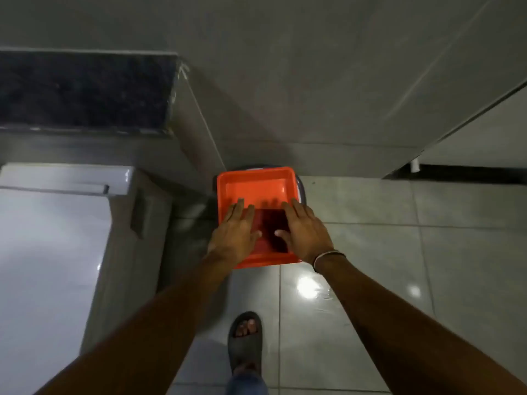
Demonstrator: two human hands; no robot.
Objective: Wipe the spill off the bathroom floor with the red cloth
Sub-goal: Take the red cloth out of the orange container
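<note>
While your spread-fingered left hand (238,233) and right hand (303,232) flank the red cloth (271,228) in the orange tub (256,185), the near-right floor spill (313,292) remains unwiped.

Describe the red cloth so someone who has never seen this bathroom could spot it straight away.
Start at the white toilet on the left, then look right to the orange tray near the wall. The red cloth lies in the tray's near half, between the left hand and right hand. It is much darker than the tray.
</note>
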